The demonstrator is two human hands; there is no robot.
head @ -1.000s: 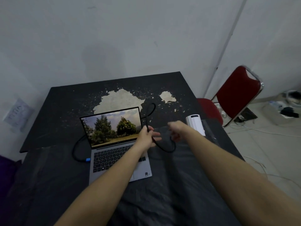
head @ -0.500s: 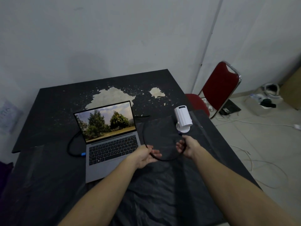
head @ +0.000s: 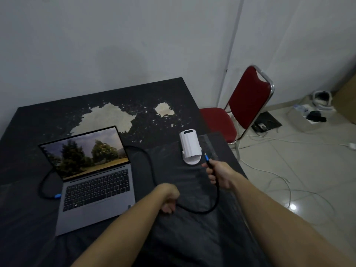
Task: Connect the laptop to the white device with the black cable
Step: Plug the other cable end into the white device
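Observation:
An open grey laptop (head: 96, 191) sits on the left of the black table (head: 57, 116), screen lit with trees. A black cable (head: 210, 208) with a blue plug enters the laptop's left side, runs behind the screen and loops across the table. My left hand (head: 168, 199) is closed around the cable's middle. My right hand (head: 219, 173) grips the cable just below its free blue-tipped plug. The plug points up, a little to the right of the white device (head: 189, 144), apart from it. The white device stands upright on a round base.
A red chair (head: 242, 108) with a metal frame stands right of the table. White cords trail over the tiled floor (head: 308, 170). A box with dark items (head: 312, 116) sits near the far right wall. A black plastic sheet covers the table's near part.
My right hand has lifted the cable's free end up beside the white device's right side. My left hand slid lower along the cable. The camera view shifted right and closer.

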